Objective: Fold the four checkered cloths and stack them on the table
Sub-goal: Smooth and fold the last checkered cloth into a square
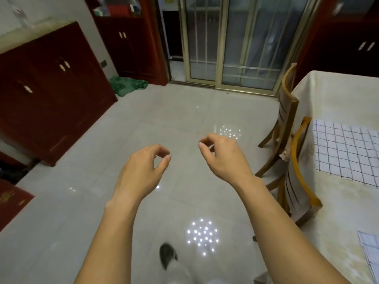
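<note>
We hold our left hand (143,171) and right hand (223,158) forward, left of the table (332,95), fingers loosely curled, grasping nothing. A checkered cloth (346,150) lies flat on the table; its long axis is cropped.

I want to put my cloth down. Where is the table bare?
Two bare patches on the table: the far end, beyond the spread cloth, and the strip between that and the near cloth. The table's left edge is crowded, with the far chair and near chair against it.
</note>
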Available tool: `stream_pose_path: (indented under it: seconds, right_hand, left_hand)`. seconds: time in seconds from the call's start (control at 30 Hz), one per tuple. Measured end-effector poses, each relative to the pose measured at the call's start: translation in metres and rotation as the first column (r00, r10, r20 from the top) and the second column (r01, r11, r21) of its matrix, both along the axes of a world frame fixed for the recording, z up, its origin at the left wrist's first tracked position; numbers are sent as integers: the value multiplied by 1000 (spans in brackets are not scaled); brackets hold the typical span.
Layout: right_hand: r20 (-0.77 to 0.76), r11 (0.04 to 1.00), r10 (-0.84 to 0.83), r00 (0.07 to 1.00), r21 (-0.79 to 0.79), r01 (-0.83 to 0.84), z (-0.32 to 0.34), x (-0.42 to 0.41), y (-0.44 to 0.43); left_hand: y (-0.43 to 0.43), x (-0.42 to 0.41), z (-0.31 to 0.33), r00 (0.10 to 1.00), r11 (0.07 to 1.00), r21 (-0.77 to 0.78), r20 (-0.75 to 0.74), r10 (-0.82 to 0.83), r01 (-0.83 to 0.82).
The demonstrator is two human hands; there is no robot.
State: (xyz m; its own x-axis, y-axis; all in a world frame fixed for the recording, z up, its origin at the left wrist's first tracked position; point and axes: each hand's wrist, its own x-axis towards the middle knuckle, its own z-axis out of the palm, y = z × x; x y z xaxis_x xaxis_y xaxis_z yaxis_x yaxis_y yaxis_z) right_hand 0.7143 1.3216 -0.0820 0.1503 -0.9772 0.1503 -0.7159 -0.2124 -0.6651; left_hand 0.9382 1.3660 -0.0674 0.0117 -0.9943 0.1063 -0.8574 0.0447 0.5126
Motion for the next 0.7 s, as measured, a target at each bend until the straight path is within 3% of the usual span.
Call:
stream_pose_path:
  seconds: [0.3, 0.5, 0.7]
  right_hand:
    - [-171, 971, -238, 956, -61, 231, 28, -12, -167]
    - [-113, 912, -406, 907, -114, 394, 51, -22, -259]
    - [-111, 848, -530, 841, -51, 528, 19, -85, -332]
  left_hand:
    - [-224, 3, 12, 977, 978, -6, -40, -210, 210]
    - [-359, -22, 38, 926, 923, -82, -20, -377, 375]
    - [-456, -86, 10, 850, 850, -17, -2, -526, 526]
